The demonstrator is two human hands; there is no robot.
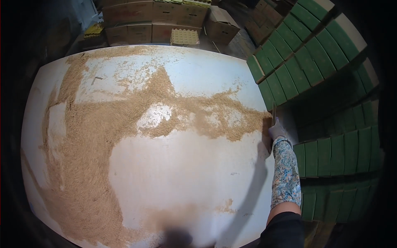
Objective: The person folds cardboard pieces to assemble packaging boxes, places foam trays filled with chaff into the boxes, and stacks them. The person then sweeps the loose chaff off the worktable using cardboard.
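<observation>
My right hand, in a pale glove, reaches to the right edge of a large white tabletop. Its fingers are closed around a thin flat board, seen almost edge-on. Tan husk-like flakes lie over the tabletop in a wide band down the left side. A second band of them stretches across the middle and ends beside the board. A floral sleeve cover wraps my right forearm. My left hand is out of view.
Green cartons stand in stacked rows along the right side, close to my arm. Brown cardboard boxes line the far side, with a pale egg tray before them. Two small sticks lie on the tabletop at the far left.
</observation>
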